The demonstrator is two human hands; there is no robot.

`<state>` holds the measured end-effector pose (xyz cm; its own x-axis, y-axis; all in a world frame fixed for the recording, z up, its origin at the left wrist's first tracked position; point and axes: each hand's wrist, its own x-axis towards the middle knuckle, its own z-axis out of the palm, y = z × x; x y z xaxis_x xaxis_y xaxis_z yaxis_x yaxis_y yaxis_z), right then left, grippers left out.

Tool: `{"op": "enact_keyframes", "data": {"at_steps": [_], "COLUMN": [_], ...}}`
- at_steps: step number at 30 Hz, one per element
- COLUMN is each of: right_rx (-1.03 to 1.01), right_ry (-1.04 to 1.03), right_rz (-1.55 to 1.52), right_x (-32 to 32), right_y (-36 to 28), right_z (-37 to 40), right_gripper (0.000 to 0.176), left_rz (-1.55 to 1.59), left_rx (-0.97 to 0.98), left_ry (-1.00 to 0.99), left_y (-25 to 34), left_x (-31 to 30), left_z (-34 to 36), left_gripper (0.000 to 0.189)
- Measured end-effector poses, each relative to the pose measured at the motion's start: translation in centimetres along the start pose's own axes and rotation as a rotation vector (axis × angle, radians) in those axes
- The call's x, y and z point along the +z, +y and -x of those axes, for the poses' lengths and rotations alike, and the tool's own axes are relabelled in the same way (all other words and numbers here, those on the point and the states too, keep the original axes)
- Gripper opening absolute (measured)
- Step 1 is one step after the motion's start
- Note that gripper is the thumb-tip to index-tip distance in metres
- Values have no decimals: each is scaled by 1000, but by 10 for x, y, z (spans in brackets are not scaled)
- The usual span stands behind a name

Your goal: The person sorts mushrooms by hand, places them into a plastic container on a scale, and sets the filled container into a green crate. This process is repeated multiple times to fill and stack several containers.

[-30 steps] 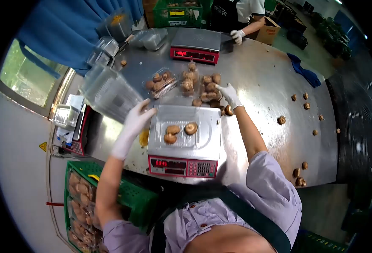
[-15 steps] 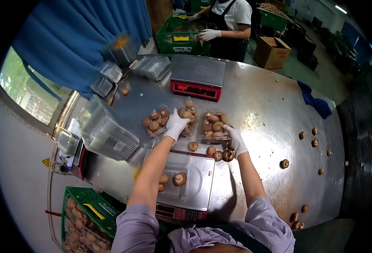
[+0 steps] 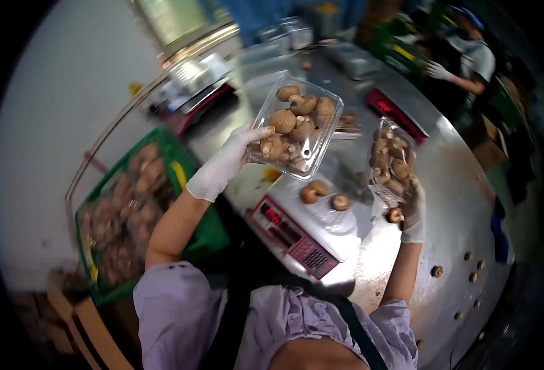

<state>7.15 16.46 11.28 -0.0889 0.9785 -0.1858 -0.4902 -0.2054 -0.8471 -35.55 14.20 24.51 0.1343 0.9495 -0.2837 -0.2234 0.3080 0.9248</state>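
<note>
My left hand [image 3: 222,161], in a white glove, grips a clear plastic box of shiitake mushrooms [image 3: 301,123] by its near left side. The box is raised and tilted, its lid facing me. To the right, my gloved right hand [image 3: 414,213] is closed on the near end of a second mushroom box [image 3: 393,157], also tilted. A loose mushroom [image 3: 395,215] shows right beside its fingers. Between my hands, several mushrooms [image 3: 340,202] lie in a clear tray on a scale with a red front [image 3: 296,237].
A green crate [image 3: 189,160] filled with packed mushrooms stands at the left. Another scale [image 3: 395,117] and empty clear containers [image 3: 352,60] are at the back. Loose mushrooms [image 3: 437,271] dot the steel table [image 3: 448,203] at the right. Across it, a gloved person [image 3: 469,61] works at green crates.
My view has swung left toward the crate. My left hand has lifted its mushroom box off the table and carried it left. The box at my right hand is now gripped and tilted.
</note>
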Motion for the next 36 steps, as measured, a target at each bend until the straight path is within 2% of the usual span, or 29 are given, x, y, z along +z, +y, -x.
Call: {"op": "enact_keyframes", "data": {"at_steps": [2,3,4,6,8,10,12,14,16,18,20,22,24,25,26,28,29,30,32,33,35,36], "right_rx": [-6,-33,-4,47,146,260,330,377,504,634,778,848,737,635,521,258,-171,-180,-404,-419,-505,-550], "right_ry": [-189,-290,-319,-473,-545,-644,-745,-899,-1074,-1073,-1067,-1004,-979,-988,-929,-999,-927,-1019,-1029,-1041,-1039,-1020], "right_rz": [34,146,108,268,386,396,520,431,383,345,395,360,503,616,651,984,1225,1288,1525,1537,1539,1500], "right_x": [70,99,125,198,253,306,358,400,435,462,487,503,511,516,518,521,518,519,517,514,506,501], "right_y": [6,14,29,38,56,80,95,122,154,186,205,227,251,241,246,239,234,226,224,225,220,216], "right_z": [8,8,10,34,56,77,103,127,144,166,183,192,187,186,185,178,184,185,191,192,200,205], "right_gripper": [49,55,57,58,64,69,68,63,53,45,39,35,48,55,64,75,55,62,58,56,56,57], "left_rz": [49,98,84,131,129,173,207,126,129,158,165,144,66,67,70,-100,-257,-368,-406,-410,-1061,-1059], "left_rx": [46,106,100,177,170,192,210,155,22,-47,-186,-206,-229,-233,-235,-277,-274,-335,-488,-486,-313,-490], "left_ry": [146,175,277,492,716,911,903,1032,1108,1070,1157,1145,1035,1018,1016,923,901,888,829,818,1042,1026], "left_y": [-7,-3,-6,-19,-28,-33,-67,-77,-87,-113,-121,-117,-121,-106,-107,-109,-111,-108,-100,-102,-109,-89], "left_x": [-48,-58,-78,-106,-127,-139,-201,-223,-249,-297,-320,-330,-350,-335,-343,-351,-351,-345,-344,-343,-338,-320], "left_z": [66,107,142,213,281,336,390,424,452,474,482,482,483,476,472,462,455,445,437,435,432,425], "left_gripper": [47,46,51,56,59,56,55,55,57,58,59,57,55,46,46,37,36,39,49,49,62,72]}}
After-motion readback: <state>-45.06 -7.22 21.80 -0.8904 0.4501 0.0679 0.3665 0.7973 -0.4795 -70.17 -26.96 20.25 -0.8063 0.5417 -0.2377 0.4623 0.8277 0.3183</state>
